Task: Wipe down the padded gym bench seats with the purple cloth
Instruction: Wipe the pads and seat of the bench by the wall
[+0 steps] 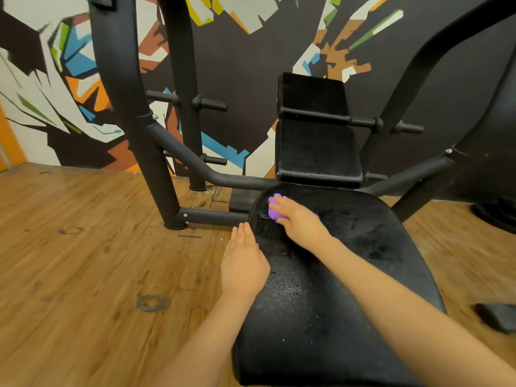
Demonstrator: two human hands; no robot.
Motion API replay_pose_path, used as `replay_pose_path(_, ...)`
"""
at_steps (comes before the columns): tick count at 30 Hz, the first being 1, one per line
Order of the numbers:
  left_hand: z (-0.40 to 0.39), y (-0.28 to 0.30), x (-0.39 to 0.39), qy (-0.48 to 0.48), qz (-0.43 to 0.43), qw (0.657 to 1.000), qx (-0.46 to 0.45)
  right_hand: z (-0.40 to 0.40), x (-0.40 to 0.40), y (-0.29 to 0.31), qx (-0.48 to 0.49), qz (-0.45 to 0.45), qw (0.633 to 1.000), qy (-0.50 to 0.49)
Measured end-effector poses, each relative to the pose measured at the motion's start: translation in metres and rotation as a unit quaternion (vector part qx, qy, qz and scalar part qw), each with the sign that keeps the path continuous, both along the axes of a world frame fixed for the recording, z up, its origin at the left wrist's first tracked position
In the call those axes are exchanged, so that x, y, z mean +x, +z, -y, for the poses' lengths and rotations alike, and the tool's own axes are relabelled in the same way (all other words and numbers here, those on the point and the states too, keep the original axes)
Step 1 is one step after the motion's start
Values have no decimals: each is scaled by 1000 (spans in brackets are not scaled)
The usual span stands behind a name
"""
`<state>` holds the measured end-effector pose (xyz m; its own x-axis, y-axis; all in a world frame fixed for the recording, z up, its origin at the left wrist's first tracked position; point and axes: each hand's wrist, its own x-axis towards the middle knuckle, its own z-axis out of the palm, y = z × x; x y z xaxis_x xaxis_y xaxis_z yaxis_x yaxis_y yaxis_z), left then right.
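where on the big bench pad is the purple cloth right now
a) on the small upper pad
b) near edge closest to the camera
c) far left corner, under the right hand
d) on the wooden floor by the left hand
c: the purple cloth shows bunched under the right hand at the far left corner of the big bench pad, while the left hand lies flat at the pad's left edge.

We see a bright purple cloth (275,210) against a black padded seat (335,275), and the far upright pad (315,129) is black too. The frame (128,107) is matte black, the floor (83,247) brown wood-grain plank, the wall (251,51) dark with jagged orange, blue, green, white and brown shapes.
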<state>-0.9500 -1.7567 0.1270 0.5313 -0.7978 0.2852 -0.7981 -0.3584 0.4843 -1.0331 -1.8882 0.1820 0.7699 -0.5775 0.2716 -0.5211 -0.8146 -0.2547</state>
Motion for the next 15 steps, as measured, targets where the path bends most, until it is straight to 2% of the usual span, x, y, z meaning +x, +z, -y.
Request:
replay_pose_path(3, 1, 1, -1, 4, 3, 1000, 6, 14, 13, 8, 0, 20, 998, -57)
replay_pose_path(7, 0, 1, -2, 4, 18, 1000, 19, 11, 9, 3, -12, 26, 999, -45)
replay_pose_path(10, 0, 2, -3, 0, 23, 999, 23, 29, -20, 1, -29, 20, 998, -49)
replay_pose_path(13, -1, 4, -4, 0, 27, 999, 29, 57, -70, 0, -5, 92, 987, -128)
replay_pose_path(15, -1, 4, -5, 0, 33, 999, 32, 72, -110, 3, 4, 92, 979, -182)
